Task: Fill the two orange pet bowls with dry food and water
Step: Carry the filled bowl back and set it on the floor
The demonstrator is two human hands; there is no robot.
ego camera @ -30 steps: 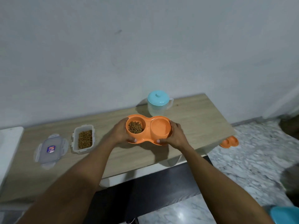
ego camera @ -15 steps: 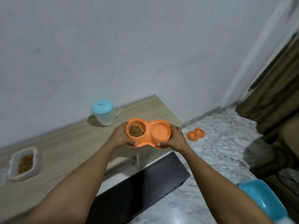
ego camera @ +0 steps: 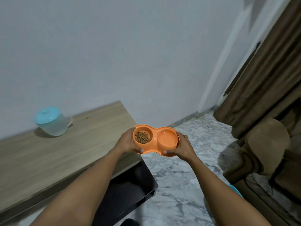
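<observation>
An orange double pet bowl (ego camera: pixel 156 139) is held in the air past the right end of the wooden table (ego camera: pixel 48 157), over the marble floor. Its left cup holds brown dry food (ego camera: pixel 142 137); its right cup (ego camera: pixel 167 138) holds clear water. My left hand (ego camera: pixel 126 142) grips the left end, thumb on the front rim. My right hand (ego camera: pixel 183 146) grips the right end the same way. A clear water jug with a turquoise lid (ego camera: pixel 51 121) stands on the table by the wall.
A dark open cabinet (ego camera: pixel 130 190) sits under the table's right end. Brown curtains (ego camera: pixel 260 79) and a brown upholstered seat (ego camera: pixel 267 144) stand at the right. A turquoise object (ego camera: pixel 235 190) peeks out low on the floor near my right forearm.
The view has swung to the right as both hands carried the bowl off the table edge. The food container and the second orange bowl on the floor have left view.
</observation>
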